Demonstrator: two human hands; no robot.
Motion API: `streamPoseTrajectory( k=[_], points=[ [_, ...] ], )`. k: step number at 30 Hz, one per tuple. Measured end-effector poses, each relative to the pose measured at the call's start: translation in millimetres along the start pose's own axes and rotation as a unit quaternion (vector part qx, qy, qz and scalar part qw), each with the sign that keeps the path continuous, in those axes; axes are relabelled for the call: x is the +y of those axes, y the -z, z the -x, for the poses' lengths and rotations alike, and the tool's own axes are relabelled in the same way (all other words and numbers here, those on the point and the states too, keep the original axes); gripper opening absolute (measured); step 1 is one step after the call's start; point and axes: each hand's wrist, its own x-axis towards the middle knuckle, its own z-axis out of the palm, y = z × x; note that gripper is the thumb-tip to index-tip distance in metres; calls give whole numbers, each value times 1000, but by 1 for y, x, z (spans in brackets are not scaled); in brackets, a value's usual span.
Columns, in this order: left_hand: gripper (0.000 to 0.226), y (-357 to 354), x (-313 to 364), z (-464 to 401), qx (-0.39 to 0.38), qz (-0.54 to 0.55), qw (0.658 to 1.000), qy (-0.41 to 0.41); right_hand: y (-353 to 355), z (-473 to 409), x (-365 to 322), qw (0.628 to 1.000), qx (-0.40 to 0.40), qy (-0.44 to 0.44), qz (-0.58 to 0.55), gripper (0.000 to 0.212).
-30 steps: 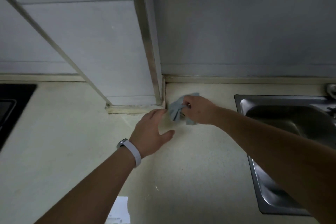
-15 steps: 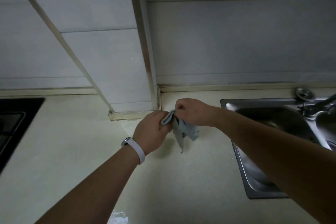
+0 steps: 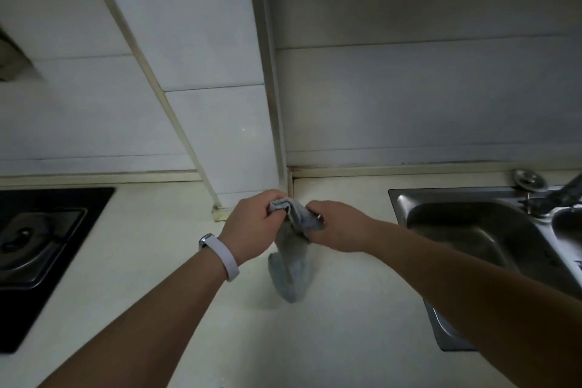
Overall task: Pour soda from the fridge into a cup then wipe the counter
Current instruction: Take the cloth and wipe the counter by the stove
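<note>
At frame centre, the left hand (image 3: 252, 225) and right hand (image 3: 338, 225) each pinch the grey cloth (image 3: 291, 264) — it hangs just above the counter (image 3: 346, 324), likely being opened out for wiping.

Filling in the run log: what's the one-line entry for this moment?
phase: wipe prep | left hand: grips cloth | right hand: grips cloth | cloth: hanging above counter | sink: right

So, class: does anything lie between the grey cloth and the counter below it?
Nothing visible: the grey cloth, gripped by the left hand and right hand, hangs over bare cream counter.
</note>
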Motion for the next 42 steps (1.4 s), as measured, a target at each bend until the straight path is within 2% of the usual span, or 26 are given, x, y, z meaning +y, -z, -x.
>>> streamPoseTrajectory(
  k=[3,4,7,11,13,15,18,23,28,32,36,39,42],
  points=[
    [16,10,-5,8,1,-6,1000,16,-15,-5,-18,999,-2,19,-40,56],
    [15,13,-7,9,2,-9,1000,17,-20,-8,-25,998,4,26,-49,56],
    [17,24,-10,13,2,-17,1000,7,-30,-13,-43,996,38,32,-69,31],
    [17,45,-14,21,20,-21,1000,7,-32,-20,-55,995,83,20,-41,11],
    [19,55,-19,24,30,-21,999,10,-28,-24,-56,996,91,14,-22,6],
    [22,65,-25,29,37,-6,999,17,-21,-24,-58,995,93,18,-17,12],
    [15,75,-36,39,8,8,1000,25,-8,-20,-61,997,55,45,-6,15],
    [15,86,-48,47,-78,16,997,6,6,-9,-73,996,-72,51,25,16],
    [27,83,-54,32,-101,80,991,37,11,-13,-71,996,-86,37,10,18],
    [21,63,-66,12,-81,30,995,49,-1,-33,-50,997,-52,26,52,18],
    [16,40,-84,-9,-70,-24,996,53,-16,-56,-26,998,-24,9,64,8],
    [20,21,-95,-17,-66,-42,994,70,-30,-69,-8,996,-1,-14,82,18],
    [26,0,-109,-17,-92,-100,988,71,-46,-76,11,993,-14,-36,114,30]
  ],
)
